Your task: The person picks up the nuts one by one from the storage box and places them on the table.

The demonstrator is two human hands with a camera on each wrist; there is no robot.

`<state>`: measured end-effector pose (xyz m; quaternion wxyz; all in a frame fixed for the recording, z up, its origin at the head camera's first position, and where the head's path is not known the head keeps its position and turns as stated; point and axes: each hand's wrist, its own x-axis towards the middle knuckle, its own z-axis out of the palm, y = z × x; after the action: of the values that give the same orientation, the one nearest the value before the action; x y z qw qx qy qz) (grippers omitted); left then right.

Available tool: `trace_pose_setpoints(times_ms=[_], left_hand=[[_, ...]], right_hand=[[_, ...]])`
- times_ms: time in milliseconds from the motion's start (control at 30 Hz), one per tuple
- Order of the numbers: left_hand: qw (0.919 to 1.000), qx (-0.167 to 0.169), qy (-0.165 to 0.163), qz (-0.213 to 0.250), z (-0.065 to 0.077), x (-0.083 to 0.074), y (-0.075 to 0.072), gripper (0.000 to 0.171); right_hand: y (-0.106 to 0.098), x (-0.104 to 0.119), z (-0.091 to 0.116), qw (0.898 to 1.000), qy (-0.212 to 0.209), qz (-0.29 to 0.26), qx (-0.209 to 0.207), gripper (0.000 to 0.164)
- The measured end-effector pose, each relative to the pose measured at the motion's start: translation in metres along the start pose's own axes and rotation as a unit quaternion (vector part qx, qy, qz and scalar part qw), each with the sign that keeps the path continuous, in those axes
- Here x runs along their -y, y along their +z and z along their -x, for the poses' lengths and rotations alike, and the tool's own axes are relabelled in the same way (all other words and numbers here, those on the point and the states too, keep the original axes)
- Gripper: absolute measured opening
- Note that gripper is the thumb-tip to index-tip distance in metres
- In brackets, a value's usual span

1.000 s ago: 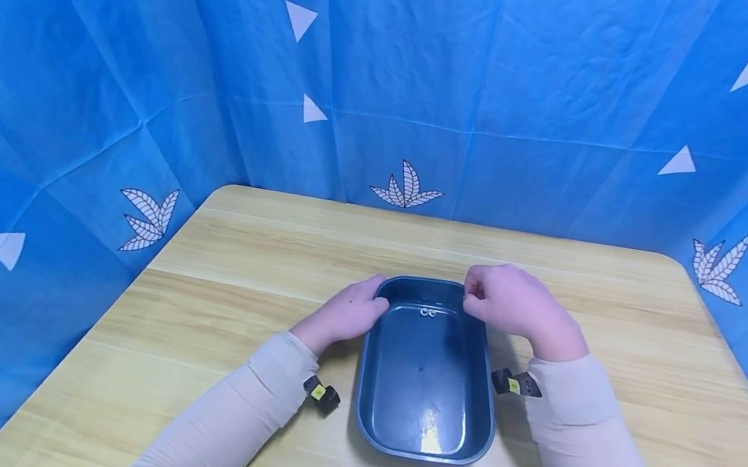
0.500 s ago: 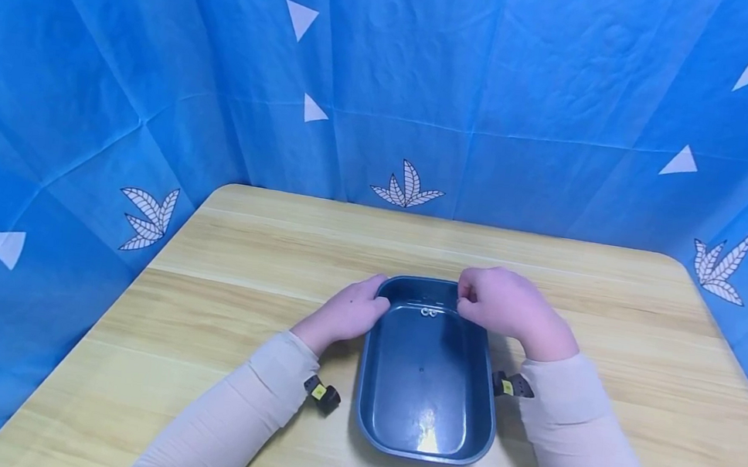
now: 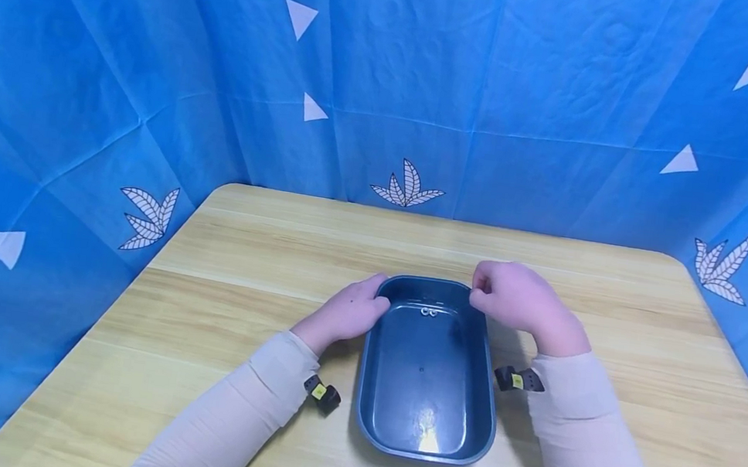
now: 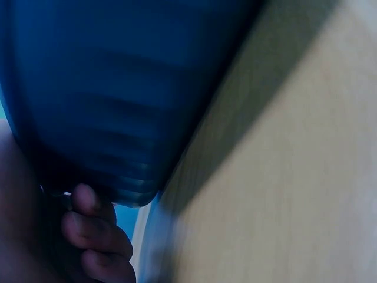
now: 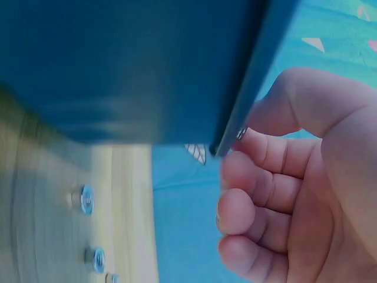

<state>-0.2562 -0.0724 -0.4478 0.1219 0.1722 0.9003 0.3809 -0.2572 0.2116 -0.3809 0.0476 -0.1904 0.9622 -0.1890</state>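
A deep, dark blue-grey rectangular tray [image 3: 420, 395] with rounded corners is on the wooden table. My left hand [image 3: 352, 307] grips its far left corner, thumb over the rim and fingers curled outside; in the left wrist view those fingers [image 4: 97, 236] lie against the tray's end. At the far right corner, just outside the rim, is my right hand [image 3: 523, 299]. Its thumb and index finger pinch a small shiny metal piece [image 5: 242, 132], mostly hidden by the fingertips. Two small silvery rings [image 3: 429, 313] lie inside the tray at the far end.
Several small round metal pieces [image 5: 87, 199] show below the tray in the right wrist view. The table [image 3: 231, 309] extends to both sides and behind the tray. A blue patterned curtain [image 3: 394, 72] hangs around the back and sides.
My right hand dips slightly left over the tray's far right corner, then moves back up and right, outside the rim. My left hand, the tray and the two rings stay in place.
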Motion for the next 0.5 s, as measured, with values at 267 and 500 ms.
trace_pose_setpoints(times_ms=[267, 500], left_hand=[[1.0, -0.001, 0.0, 0.001, -0.001, 0.001, 0.0, 0.044], [1.0, -0.001, 0.0, 0.0, 0.0, 0.0, 0.0, 0.041]], right_hand=[[0.002, -0.017, -0.001, 0.999, 0.034, -0.003, 0.015, 0.011], [0.011, -0.031, -0.004, 0.998, 0.045, 0.015, 0.052, 0.013]])
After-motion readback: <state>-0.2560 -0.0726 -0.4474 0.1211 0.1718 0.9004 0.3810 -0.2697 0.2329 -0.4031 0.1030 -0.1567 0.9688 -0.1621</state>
